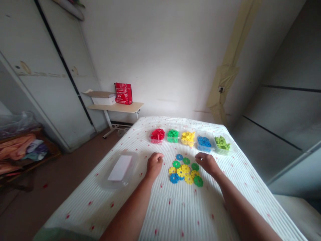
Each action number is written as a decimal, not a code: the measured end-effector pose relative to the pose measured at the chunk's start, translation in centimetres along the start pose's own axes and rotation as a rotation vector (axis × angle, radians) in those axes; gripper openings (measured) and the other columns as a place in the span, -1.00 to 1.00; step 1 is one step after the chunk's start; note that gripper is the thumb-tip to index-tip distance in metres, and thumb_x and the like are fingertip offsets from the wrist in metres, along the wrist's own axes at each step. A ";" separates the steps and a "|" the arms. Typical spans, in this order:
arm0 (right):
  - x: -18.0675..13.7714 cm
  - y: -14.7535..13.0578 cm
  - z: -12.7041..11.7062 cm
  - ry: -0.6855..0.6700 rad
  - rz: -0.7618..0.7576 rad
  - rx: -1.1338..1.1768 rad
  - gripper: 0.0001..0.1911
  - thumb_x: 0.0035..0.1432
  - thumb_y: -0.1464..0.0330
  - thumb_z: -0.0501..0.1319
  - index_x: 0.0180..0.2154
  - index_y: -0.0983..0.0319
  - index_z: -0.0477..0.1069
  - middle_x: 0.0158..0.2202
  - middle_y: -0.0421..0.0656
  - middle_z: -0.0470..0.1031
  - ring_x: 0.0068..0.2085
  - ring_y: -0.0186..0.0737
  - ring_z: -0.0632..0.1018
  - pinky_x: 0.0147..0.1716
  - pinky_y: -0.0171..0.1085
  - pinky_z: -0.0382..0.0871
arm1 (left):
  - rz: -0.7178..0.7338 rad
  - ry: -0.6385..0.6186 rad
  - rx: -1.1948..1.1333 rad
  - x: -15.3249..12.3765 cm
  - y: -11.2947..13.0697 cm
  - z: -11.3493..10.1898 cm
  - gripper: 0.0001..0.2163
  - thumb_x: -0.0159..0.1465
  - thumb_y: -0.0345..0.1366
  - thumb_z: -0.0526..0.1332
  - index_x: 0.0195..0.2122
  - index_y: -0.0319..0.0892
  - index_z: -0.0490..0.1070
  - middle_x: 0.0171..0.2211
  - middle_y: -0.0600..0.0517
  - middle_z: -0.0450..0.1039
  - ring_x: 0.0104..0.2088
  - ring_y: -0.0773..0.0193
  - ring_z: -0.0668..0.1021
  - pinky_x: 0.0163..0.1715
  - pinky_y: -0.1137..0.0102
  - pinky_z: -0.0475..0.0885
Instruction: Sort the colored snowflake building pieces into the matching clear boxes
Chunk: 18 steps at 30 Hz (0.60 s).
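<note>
My left hand [154, 164] rests on the covered bed-like surface [165, 217], fingers curled in and nothing showing in them. To the right, my right hand [207, 162] is also curled closed beside the pile, with no object visible in it. Between the hands lies a loose group of flat notched plastic discs: yellow discs [189, 179], green discs [198, 181] and blue discs [174, 178], some overlapping. Beyond them stands a row of clear tubs holding red pieces [157, 134], green pieces [173, 135], yellow pieces [188, 137], blue pieces [204, 143] and light green pieces [222, 143].
Left of my left arm lies a clear plastic tray [104, 180] with a white card-like rectangle [120, 168] on it. A small table [135, 106] by the wall carries a white box [104, 100] and a red bag [123, 93]. Cabinets [50, 87] stand at the left.
</note>
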State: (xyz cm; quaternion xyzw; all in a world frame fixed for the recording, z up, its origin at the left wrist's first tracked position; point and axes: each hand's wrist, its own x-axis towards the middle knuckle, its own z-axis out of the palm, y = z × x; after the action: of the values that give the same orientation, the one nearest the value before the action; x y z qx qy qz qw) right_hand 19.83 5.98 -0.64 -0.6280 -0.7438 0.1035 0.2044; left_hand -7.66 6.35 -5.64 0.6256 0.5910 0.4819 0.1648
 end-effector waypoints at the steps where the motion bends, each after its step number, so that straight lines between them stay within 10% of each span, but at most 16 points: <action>1: -0.4 0.2 0.0 -0.022 -0.002 0.028 -0.82 0.08 0.40 0.11 -0.32 0.19 0.50 -0.35 -0.18 0.57 -0.32 -0.25 0.55 -0.29 -0.35 0.32 | 0.004 0.001 0.001 0.0 0.0 0.0 -0.79 0.06 -0.57 0.10 -0.43 -0.19 0.47 -0.40 0.04 0.50 -0.33 0.32 0.52 -0.24 0.42 0.39; 18: -1.1 -3.1 0.9 -0.153 0.085 -0.373 -0.73 0.09 0.19 0.21 -0.22 0.22 0.41 -0.23 -0.07 0.52 -0.21 -0.13 0.54 -0.36 -0.31 0.23 | 0.009 0.005 -0.002 0.0 0.3 -0.3 -0.80 0.06 -0.56 0.10 -0.44 -0.18 0.47 -0.40 0.05 0.51 -0.32 0.32 0.53 -0.23 0.42 0.40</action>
State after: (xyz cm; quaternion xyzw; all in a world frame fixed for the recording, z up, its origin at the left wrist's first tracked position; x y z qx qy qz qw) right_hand 16.86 4.43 -0.36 -0.6762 -0.7361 0.0197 0.0230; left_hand -7.70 6.16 -5.32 0.6268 0.5882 0.4848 0.1618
